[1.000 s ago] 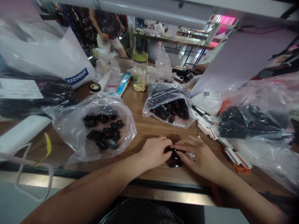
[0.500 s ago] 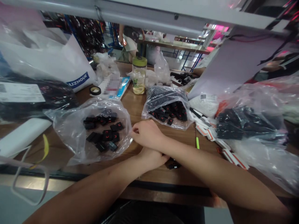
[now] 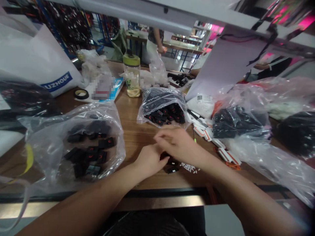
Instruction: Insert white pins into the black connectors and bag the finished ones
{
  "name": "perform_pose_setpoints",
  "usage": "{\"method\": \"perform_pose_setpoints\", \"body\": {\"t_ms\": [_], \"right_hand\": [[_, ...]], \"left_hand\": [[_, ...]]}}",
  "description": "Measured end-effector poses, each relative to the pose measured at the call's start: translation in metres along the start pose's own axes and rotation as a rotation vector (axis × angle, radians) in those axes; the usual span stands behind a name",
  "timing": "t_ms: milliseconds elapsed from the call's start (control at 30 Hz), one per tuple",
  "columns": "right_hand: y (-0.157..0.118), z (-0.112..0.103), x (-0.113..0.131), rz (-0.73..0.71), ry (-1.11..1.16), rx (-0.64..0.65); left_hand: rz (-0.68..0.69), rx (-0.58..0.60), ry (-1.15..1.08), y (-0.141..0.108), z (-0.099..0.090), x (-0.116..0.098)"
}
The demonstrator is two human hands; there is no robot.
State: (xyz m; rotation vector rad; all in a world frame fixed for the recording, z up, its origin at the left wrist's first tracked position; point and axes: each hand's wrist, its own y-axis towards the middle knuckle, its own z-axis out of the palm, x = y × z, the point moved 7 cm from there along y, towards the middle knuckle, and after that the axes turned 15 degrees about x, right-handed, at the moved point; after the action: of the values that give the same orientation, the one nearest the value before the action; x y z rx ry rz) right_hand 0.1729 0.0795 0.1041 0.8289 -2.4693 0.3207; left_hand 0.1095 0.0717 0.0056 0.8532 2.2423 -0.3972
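Note:
Over the wooden table my left hand (image 3: 150, 160) is curled with its thumb bent inward; its fingertips are partly covered. My right hand (image 3: 180, 144) meets it from the right, fingers bent and closed. Whatever lies between the fingers is hidden. Just below the hands are small black parts (image 3: 172, 169) with white dots, beside a scatter of tiny white pieces (image 3: 189, 167). To the left, an open clear bag (image 3: 117, 131) holds black plastic pieces (image 3: 93, 153) with red marks. Behind the hands lies another clear bag (image 3: 163, 106) filled with similar black pieces.
A bottle with a green lid (image 3: 132, 77) and a black tape roll (image 3: 81, 94) stand at the back. White and orange strips (image 3: 203, 131) and a bag of black items (image 3: 241, 123) are at right. A shelf beam (image 3: 137, 16) crosses above. A person (image 3: 156, 37) is beyond.
My right hand has drawn back from its crossing over the left hand near the left bag. The tiny white pieces now show. The view has shifted, and the background person appears farther right.

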Motion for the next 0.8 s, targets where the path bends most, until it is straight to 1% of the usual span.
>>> {"method": "perform_pose_setpoints", "body": {"t_ms": [33, 67, 100, 167, 233, 367, 500, 633, 700, 733, 800], "right_hand": [[-0.016, -0.007, -0.016, 0.045, 0.005, -0.030], [-0.030, -0.011, -0.030, 0.082, -0.017, -0.042], [-0.044, -0.011, -0.040, 0.088, -0.048, -0.049], [-0.064, -0.004, -0.053, 0.075, -0.117, -0.040], [-0.074, 0.008, -0.057, 0.062, -0.181, -0.013], [-0.077, 0.025, -0.050, 0.048, -0.261, 0.002], [-0.075, 0.032, -0.042, 0.048, -0.326, 0.011], [-0.075, 0.037, -0.040, 0.061, -0.366, 0.027], [-0.077, 0.035, -0.044, 0.058, -0.332, 0.023], [-0.080, 0.031, -0.049, 0.055, -0.290, 0.000], [-0.092, 0.017, -0.065, 0.080, -0.172, -0.107]], "left_hand": [[0.017, 0.039, 0.011, -0.002, 0.000, -0.002], [0.018, 0.068, 0.026, -0.003, -0.001, -0.004], [0.015, 0.082, 0.033, -0.003, -0.002, -0.006], [-0.002, 0.096, 0.043, -0.003, -0.005, -0.007], [-0.016, 0.098, 0.043, -0.002, -0.005, -0.007], [-0.002, 0.097, 0.034, -0.001, -0.004, -0.007], [0.000, 0.088, 0.023, -0.002, -0.003, -0.005], [-0.006, 0.083, 0.027, -0.002, -0.002, -0.004], [-0.001, 0.084, 0.031, -0.002, -0.001, -0.004], [0.001, 0.086, 0.029, -0.002, -0.001, -0.004], [0.000, 0.092, 0.023, -0.001, 0.000, -0.003]]}}
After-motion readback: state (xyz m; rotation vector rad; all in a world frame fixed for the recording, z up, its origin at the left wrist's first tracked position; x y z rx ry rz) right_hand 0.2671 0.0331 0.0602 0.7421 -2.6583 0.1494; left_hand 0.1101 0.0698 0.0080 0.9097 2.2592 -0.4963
